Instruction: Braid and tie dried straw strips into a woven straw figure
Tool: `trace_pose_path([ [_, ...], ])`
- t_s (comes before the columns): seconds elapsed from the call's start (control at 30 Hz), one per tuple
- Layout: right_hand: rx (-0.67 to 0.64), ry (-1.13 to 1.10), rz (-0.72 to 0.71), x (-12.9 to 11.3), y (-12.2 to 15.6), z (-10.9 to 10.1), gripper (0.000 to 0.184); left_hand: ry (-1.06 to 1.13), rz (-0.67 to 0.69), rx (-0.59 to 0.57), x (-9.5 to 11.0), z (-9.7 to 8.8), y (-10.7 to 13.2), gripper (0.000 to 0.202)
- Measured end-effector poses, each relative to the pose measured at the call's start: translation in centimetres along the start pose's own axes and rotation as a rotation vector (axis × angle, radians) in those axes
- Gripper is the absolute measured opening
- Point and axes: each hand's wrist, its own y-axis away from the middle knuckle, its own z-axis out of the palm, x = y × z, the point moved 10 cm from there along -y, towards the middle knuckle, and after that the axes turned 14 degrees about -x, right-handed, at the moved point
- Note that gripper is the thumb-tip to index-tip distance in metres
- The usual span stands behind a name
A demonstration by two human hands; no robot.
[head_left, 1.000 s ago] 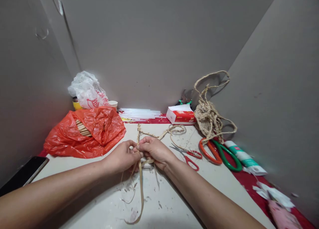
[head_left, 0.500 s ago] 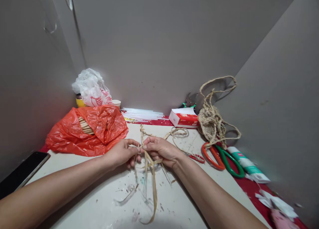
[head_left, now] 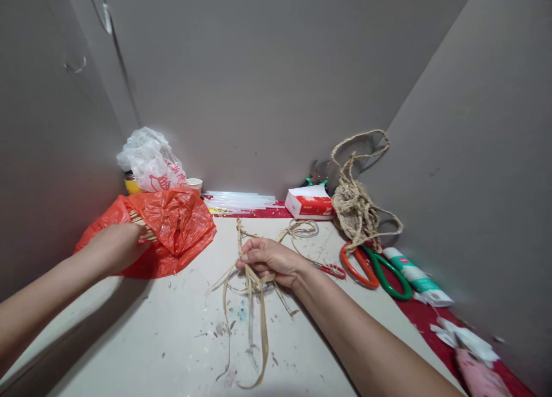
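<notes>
Between thumb and fingers, my right hand (head_left: 269, 259) pinches a thin braided straw cord (head_left: 240, 236) at the middle of the table. Loose straw strands (head_left: 264, 333) hang from the pinch toward me across the tabletop. My left hand (head_left: 118, 247) is at the mouth of a crumpled red plastic bag (head_left: 183, 218), over a bundle of tan strips (head_left: 137, 217) showing in its opening. The left fingertips are hidden among the strips and bag, so their grip does not show.
Behind lie clear plastic sticks (head_left: 239, 200) and a red-and-white box (head_left: 309, 202). A coil of braided rope (head_left: 356, 207) rises at the right, near orange-handled (head_left: 360, 267) and green-handled (head_left: 390, 276) tools and a white-and-teal packet (head_left: 418, 277). A paper cup (head_left: 195, 184) stands behind the bag.
My left hand has left the cord and moved left to the red bag's opening. My right hand keeps pinching the cord, and the loose strands spread out. The view has shifted slightly.
</notes>
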Motion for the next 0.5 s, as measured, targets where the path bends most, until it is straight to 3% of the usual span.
trace_pose_path([
  [0.03, -0.004, 0.001, -0.002, 0.0, -0.1, 0.0, 0.028, -0.139, -0.006, 0.116, 0.6, -1.3, 0.8, 0.019],
  [0.07, -0.008, 0.005, -0.005, 0.1, -0.1, 0.0, 0.029, -0.194, 0.034, 0.182, 1.8, -1.4, 1.6, 0.026],
  [0.1, -0.01, 0.011, -0.009, 0.1, -0.2, 0.0, 0.029, -0.149, 0.12, 0.176, 3.2, -0.3, 1.9, 0.034],
  [0.13, -0.012, 0.015, -0.013, 0.1, -0.2, 0.0, 0.03, -0.004, 0.235, 0.08, 4.8, 1.9, 1.9, 0.039],
  [0.2, -0.01, 0.024, -0.022, 0.1, -0.3, 0.0, 0.03, 0.403, 0.337, -0.266, 7.7, 8.5, 1.2, 0.042],
  [0.27, 0.001, 0.039, -0.029, 0.0, -0.2, -0.1, 0.031, 0.8, 0.26, -0.567, 9.9, 14.7, 0.5, 0.038],
  [0.33, 0.004, 0.061, -0.021, 0.0, -0.1, -0.3, 0.031, 1.013, 0.241, -0.773, 12.2, 18.5, 0.2, 0.021],
  [0.4, 0.001, 0.088, -0.011, -0.1, 0.1, -0.5, 0.03, 1.021, 0.218, -0.792, 12.8, 19.9, -0.3, 0.015],
  [0.5, 0.0, 0.14, -0.001, -0.2, 0.2, -0.6, 0.028, 0.915, 0.259, -0.693, 12.4, 19.4, -0.9, 0.02],
])
